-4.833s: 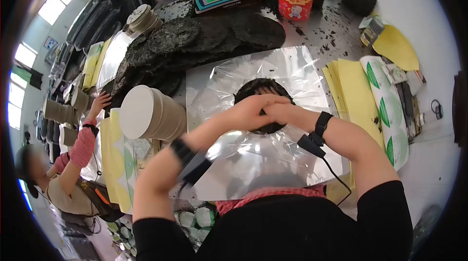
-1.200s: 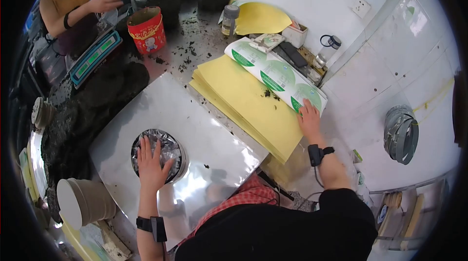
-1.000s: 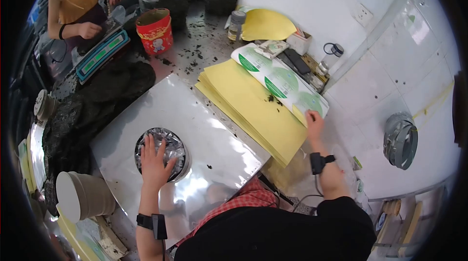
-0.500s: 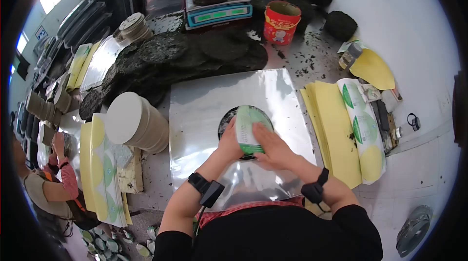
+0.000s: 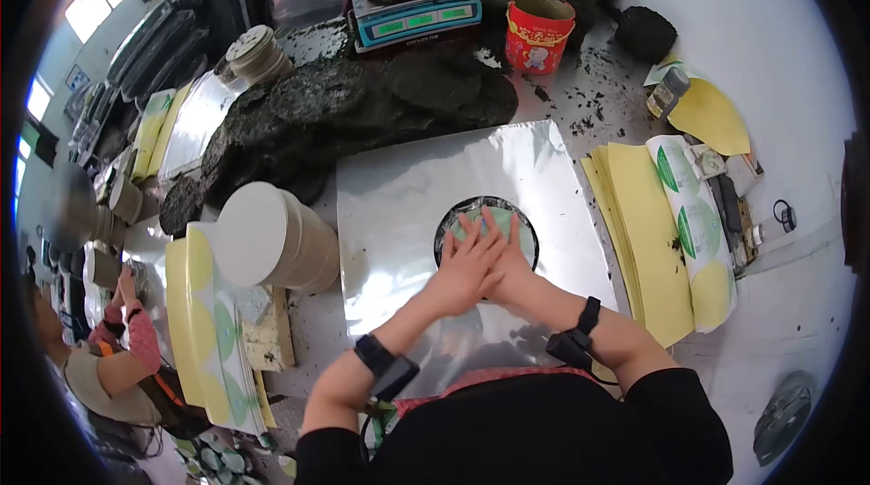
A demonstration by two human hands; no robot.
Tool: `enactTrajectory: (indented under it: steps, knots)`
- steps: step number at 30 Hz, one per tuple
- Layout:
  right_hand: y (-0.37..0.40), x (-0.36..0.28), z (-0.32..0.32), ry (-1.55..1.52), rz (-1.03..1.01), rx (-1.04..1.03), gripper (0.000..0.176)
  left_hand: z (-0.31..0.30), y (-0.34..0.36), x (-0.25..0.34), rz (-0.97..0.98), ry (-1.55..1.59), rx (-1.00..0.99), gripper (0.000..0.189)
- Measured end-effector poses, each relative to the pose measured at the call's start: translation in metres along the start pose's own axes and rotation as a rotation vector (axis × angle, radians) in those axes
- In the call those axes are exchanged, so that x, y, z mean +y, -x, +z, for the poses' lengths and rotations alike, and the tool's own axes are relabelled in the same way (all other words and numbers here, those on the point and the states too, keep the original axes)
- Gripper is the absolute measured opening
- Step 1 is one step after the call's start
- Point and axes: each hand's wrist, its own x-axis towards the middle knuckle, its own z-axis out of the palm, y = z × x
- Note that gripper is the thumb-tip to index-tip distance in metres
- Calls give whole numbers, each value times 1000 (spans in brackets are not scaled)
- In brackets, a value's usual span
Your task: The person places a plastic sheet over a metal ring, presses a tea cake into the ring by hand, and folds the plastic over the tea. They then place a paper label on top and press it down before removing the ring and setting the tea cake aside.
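Observation:
A round disc wrapped in pale green printed paper [image 5: 471,215] lies inside a dark-rimmed circle [image 5: 441,233] on the shiny metal sheet [image 5: 390,213]. Both my hands lie on top of the disc, fingers stretched and partly crossed. My left hand [image 5: 467,266] presses from the left, its fingers over those of my right hand [image 5: 512,269]. Much of the disc is hidden under them. Neither hand is wrapped round anything.
To the left stands a stack of thick round pale discs [image 5: 304,240], beside yellow and green printed sheets [image 5: 192,322]. Dark pressed slabs [image 5: 362,104], a digital scale [image 5: 417,24] and a red bucket [image 5: 539,36] lie beyond. Yellow paper [image 5: 648,249] lies right. Co-workers' hands show behind and left.
The wrapped disc, gripped upright between my hands before, now lies flat in the circle under my outstretched fingers. The co-worker's hand behind has left the scale and reaches right.

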Motion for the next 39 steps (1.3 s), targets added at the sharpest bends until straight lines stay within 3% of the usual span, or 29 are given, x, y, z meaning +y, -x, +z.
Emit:
enactTrajectory:
  steps: [1, 4, 7, 9, 10, 11, 12, 13, 14, 15, 16, 17, 19, 20, 21, 23, 24, 25, 26, 27, 28, 29, 31, 34, 35, 36, 37, 38, 39]
  knots:
    - [-1, 2, 3, -61, 5, 9, 66, -8, -5, -12, 92, -168, -5, 52]
    - [0, 2, -5, -248, 21, -7, 65, -19, -21, -52, -274, 641, 502, 47]
    - [5, -1, 3, -214, 14, 61, 64, -1, -35, -57, -403, 189, 464, 32]
    - [4, 1, -5, -230, 68, -5, 67, -22, -37, -29, -192, 171, 580, 23]
    - [7, 0, -6, -154, 81, 101, 58, -38, -34, -6, -75, 171, 613, 20]
    - [8, 3, -14, -412, 43, 117, 52, -54, -28, 18, 20, 102, 533, 21]
    - [7, 10, -31, -655, -8, 140, 45, -80, -22, 28, -76, -12, 376, 21]
    - [14, 16, -64, -688, -117, 442, 39, -110, -12, 23, -180, -123, 237, 21]
    - [22, 20, -90, -719, -235, 739, 33, -134, 3, 5, -302, 28, 279, 20]
    - [25, 40, -89, -921, 9, 791, 33, -166, 24, 3, -470, 94, 239, 19]
    - [20, 71, -93, -1058, 276, 607, 33, -175, 50, -21, -478, 194, 373, 20]
    - [11, 116, -42, -1035, 400, 219, 35, -184, 75, -36, -517, 253, 443, 20]
    - [-1, 110, 19, -1524, 490, -175, 38, -181, 87, -46, -544, 331, 506, 20]
    - [8, 54, 36, -2056, 432, -177, 38, -177, 83, -49, -533, 345, 511, 20]
    - [14, 5, 51, -2092, 270, -406, 33, -175, 79, -50, -524, 362, 524, 20]
    - [47, -79, 69, -1299, -426, -860, 30, -155, 52, -33, -489, 255, 469, 21]
    - [70, -95, 69, -988, -787, -870, 31, -151, 43, -19, -519, 247, 368, 20]
    - [86, -84, 61, -916, -979, -874, 34, -136, 36, -23, -530, 174, 290, 20]
    - [92, -48, 19, -1231, -1123, -706, 40, -121, 36, -24, -506, 192, 316, 21]
    - [88, 3, 45, -1070, -758, -1206, 42, -95, 37, -36, -541, 205, 319, 22]
    - [94, 80, 73, -1545, -122, -1526, 39, -67, 42, -48, -533, 263, 369, 23]
    - [91, 126, 29, -1372, 234, -1333, 36, -43, 49, -56, -531, 314, 391, 24]
    - [65, 195, 94, -1235, -26, -562, 48, 5, 55, -67, -616, 426, 411, 28]
    - [35, 185, 26, -1176, 209, 408, 71, 22, 68, -77, -397, 649, 538, 30]
    - [30, 161, 30, -1004, 113, 248, 73, 14, 86, -87, -322, 682, 521, 27]
    - [34, 130, 56, -842, 27, 90, 75, -8, 107, -87, -314, 462, 362, 24]
    - [41, 117, 73, -897, 100, -36, 88, -31, 134, -84, -310, 239, 197, 22]
    - [44, 109, 90, -941, 172, -157, 102, -43, 157, -81, -165, 102, 30, 18]
    - [45, 111, 113, -947, 169, -115, 103, -41, 178, -81, -46, 177, -62, 21]
